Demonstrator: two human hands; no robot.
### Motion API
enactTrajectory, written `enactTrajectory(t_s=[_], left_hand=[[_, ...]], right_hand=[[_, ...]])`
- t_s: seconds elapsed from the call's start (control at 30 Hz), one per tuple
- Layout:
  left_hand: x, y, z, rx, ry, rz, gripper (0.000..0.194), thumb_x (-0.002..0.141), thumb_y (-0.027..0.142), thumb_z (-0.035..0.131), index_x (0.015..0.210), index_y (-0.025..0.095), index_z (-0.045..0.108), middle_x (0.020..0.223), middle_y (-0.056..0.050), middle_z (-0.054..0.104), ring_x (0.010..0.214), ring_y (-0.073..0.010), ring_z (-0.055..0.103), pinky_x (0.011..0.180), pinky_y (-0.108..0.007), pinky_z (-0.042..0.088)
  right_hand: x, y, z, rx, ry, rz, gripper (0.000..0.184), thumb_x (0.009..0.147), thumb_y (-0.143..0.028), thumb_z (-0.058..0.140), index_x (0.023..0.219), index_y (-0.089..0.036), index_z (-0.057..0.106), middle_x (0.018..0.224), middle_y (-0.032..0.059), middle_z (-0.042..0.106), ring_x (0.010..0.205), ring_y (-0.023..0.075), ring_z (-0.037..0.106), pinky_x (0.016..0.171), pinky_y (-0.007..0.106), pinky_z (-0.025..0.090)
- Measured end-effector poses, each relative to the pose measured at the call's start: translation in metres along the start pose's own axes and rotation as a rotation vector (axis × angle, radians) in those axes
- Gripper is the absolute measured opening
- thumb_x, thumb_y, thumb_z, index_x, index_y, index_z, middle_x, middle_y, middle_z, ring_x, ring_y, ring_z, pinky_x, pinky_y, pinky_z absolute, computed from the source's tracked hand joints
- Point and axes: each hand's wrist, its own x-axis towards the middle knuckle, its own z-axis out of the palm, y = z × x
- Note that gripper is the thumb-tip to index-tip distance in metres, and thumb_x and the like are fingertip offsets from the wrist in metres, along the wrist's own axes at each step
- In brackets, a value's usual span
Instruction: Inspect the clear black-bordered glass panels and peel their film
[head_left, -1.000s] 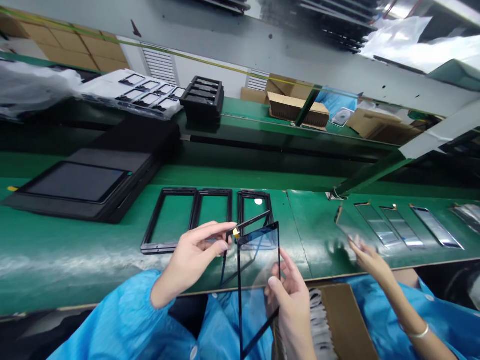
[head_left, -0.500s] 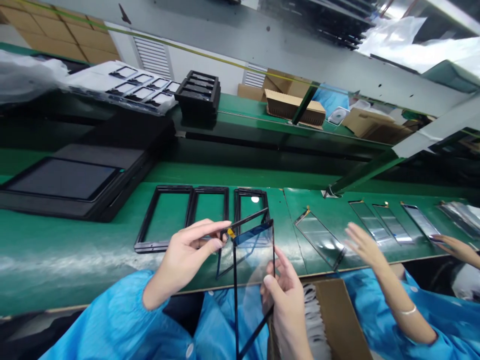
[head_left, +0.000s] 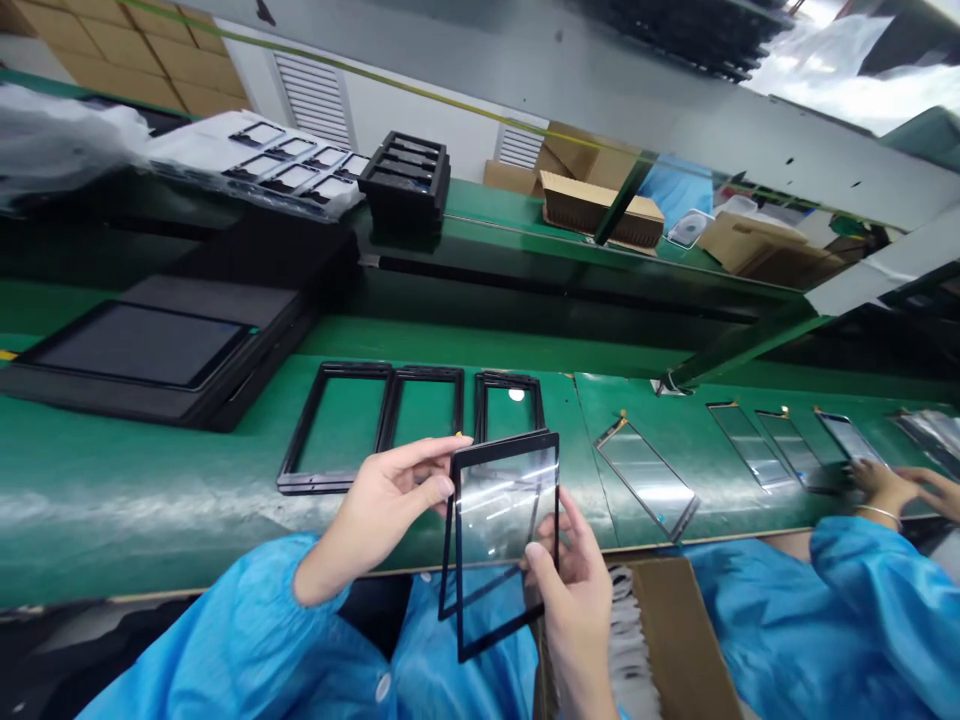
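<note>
Both my hands hold black-bordered clear glass panels [head_left: 501,520] upright over the near edge of the green belt [head_left: 150,490]. Two panels seem stacked, one behind the other. My left hand [head_left: 390,495] pinches the upper left corner with thumb and fingers. My right hand [head_left: 574,570] grips the right edge, thumb on the front face. Just beyond the panels, three black rectangular frames [head_left: 409,420] lie side by side on the belt.
A stack of dark tablets and trays [head_left: 150,350] sits at the left. More glass panels [head_left: 649,475] lie on the belt to the right, where another person's hands [head_left: 892,490] work. A cardboard box [head_left: 675,640] stands by my right knee. Black trays [head_left: 409,185] and boxes fill the far shelf.
I have swung the two panels together from a splayed, edge-on pose to nearly face-on. The other person's hands moved right along the belt, leaving a panel lying there.
</note>
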Motion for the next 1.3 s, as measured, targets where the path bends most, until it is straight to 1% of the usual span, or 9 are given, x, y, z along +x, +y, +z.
enactTrajectory(t_s=[0.27, 0.63, 0.73, 0.8, 0.93, 1.0, 1.07, 1.13, 1.3], left_hand=[[0.002, -0.01, -0.005, -0.067, 0.012, -0.131, 0.047, 0.085, 0.036, 0.091, 0.13, 0.023, 0.082, 0.092, -0.008, 0.079, 0.076, -0.0179, 0.074, 0.062, -0.022, 0.064], [0.001, -0.014, -0.002, -0.08, 0.015, -0.127, 0.048, 0.09, 0.036, 0.088, 0.135, 0.023, 0.078, 0.102, -0.011, 0.083, 0.096, -0.0242, 0.081, 0.064, -0.021, 0.065], [0.0, -0.012, -0.001, -0.049, 0.029, -0.131, 0.05, 0.091, 0.037, 0.088, 0.137, 0.021, 0.077, 0.1, -0.012, 0.085, 0.097, -0.0257, 0.082, 0.064, -0.021, 0.066], [0.0, -0.009, 0.0, -0.002, 0.041, -0.123, 0.049, 0.091, 0.036, 0.087, 0.136, 0.019, 0.078, 0.099, -0.013, 0.085, 0.095, -0.0269, 0.083, 0.063, -0.022, 0.067], [-0.005, 0.003, 0.001, 0.143, 0.029, -0.083, 0.04, 0.087, 0.028, 0.086, 0.124, 0.014, 0.083, 0.086, -0.012, 0.085, 0.084, -0.0266, 0.085, 0.06, -0.021, 0.066], [-0.008, 0.009, 0.001, 0.21, 0.01, -0.076, 0.037, 0.086, 0.025, 0.086, 0.121, 0.015, 0.085, 0.082, -0.01, 0.085, 0.078, -0.025, 0.084, 0.059, -0.02, 0.066], [-0.011, 0.013, 0.0, 0.246, -0.008, -0.075, 0.036, 0.085, 0.025, 0.086, 0.12, 0.017, 0.086, 0.083, -0.009, 0.085, 0.076, -0.0244, 0.084, 0.06, -0.021, 0.067], [-0.013, 0.015, -0.001, 0.249, -0.021, -0.076, 0.034, 0.084, 0.026, 0.087, 0.118, 0.019, 0.087, 0.083, -0.009, 0.085, 0.077, -0.0252, 0.085, 0.061, -0.021, 0.068], [-0.014, 0.014, -0.007, 0.257, -0.027, -0.079, 0.036, 0.081, 0.037, 0.092, 0.114, 0.022, 0.088, 0.081, -0.011, 0.085, 0.075, -0.0287, 0.084, 0.061, -0.025, 0.069]], right_hand=[[-0.002, -0.007, 0.003, -0.046, -0.022, 0.084, 0.069, 0.086, -0.035, 0.088, 0.151, -0.028, 0.063, 0.101, 0.0012, 0.066, 0.072, 0.0122, 0.062, 0.06, 0.023, 0.057], [0.0, -0.005, 0.008, -0.096, 0.009, 0.064, 0.071, 0.084, -0.038, 0.088, 0.15, -0.027, 0.064, 0.099, 0.0016, 0.065, 0.071, 0.0134, 0.061, 0.058, 0.024, 0.054], [-0.002, 0.001, 0.005, -0.196, 0.003, -0.001, 0.067, 0.089, -0.039, 0.082, 0.152, -0.028, 0.062, 0.102, 0.003, 0.066, 0.077, 0.0162, 0.064, 0.07, 0.03, 0.059], [0.001, -0.001, 0.003, -0.355, 0.025, -0.162, 0.059, 0.091, -0.038, 0.08, 0.148, -0.029, 0.067, 0.119, 0.0078, 0.067, 0.101, 0.0225, 0.068, 0.092, 0.039, 0.059], [0.019, -0.023, -0.001, -0.411, 0.034, -0.365, 0.055, 0.097, -0.036, 0.074, 0.151, -0.032, 0.064, 0.164, 0.0101, 0.049, 0.15, 0.0314, 0.049, 0.124, 0.051, 0.038], [0.031, -0.039, -0.001, -0.271, -0.078, -0.244, 0.052, 0.102, -0.04, 0.068, 0.153, -0.03, 0.062, 0.148, 0.0117, 0.067, 0.134, 0.0297, 0.065, 0.116, 0.049, 0.049], [0.04, -0.05, 0.0, -0.19, -0.163, -0.128, 0.043, 0.101, -0.043, 0.07, 0.14, -0.025, 0.073, 0.106, 0.0096, 0.084, 0.1, 0.0273, 0.08, 0.096, 0.044, 0.061], [0.043, -0.056, 0.003, -0.174, -0.164, -0.101, 0.031, 0.096, -0.041, 0.075, 0.119, -0.022, 0.082, 0.075, 0.0053, 0.082, 0.073, 0.0245, 0.08, 0.08, 0.038, 0.064], [0.037, -0.057, 0.014, -0.138, -0.126, -0.135, 0.017, 0.09, -0.034, 0.078, 0.099, -0.02, 0.084, 0.065, 0.0039, 0.08, 0.064, 0.0239, 0.08, 0.069, 0.034, 0.066]])
